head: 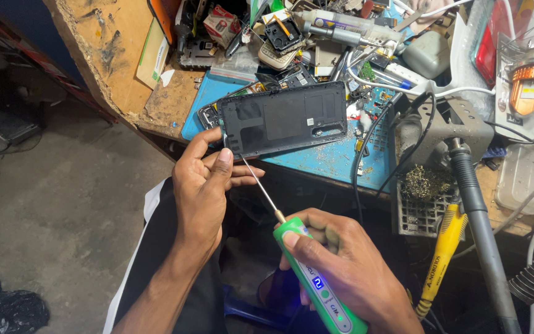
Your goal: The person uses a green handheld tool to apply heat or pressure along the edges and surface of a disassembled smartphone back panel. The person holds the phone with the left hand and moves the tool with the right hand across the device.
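Steadying phone back frame [283, 119] with left hand [202, 185] | right hand [341, 260] gripping green electric screwdriver [316, 284], shaft pointing 11 o'clock at frame's lower-left corner

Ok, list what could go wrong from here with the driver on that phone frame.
1. The phone frame overhangs the bench edge, pinched only at its corner by the left hand; it could tip or drop.
2. The long thin bit of the green electric screwdriver in the right hand meets the frame at a slant beside the left thumb, so it may slip and jab it.
3. A freed screw could vanish among the scattered parts on the blue mat.
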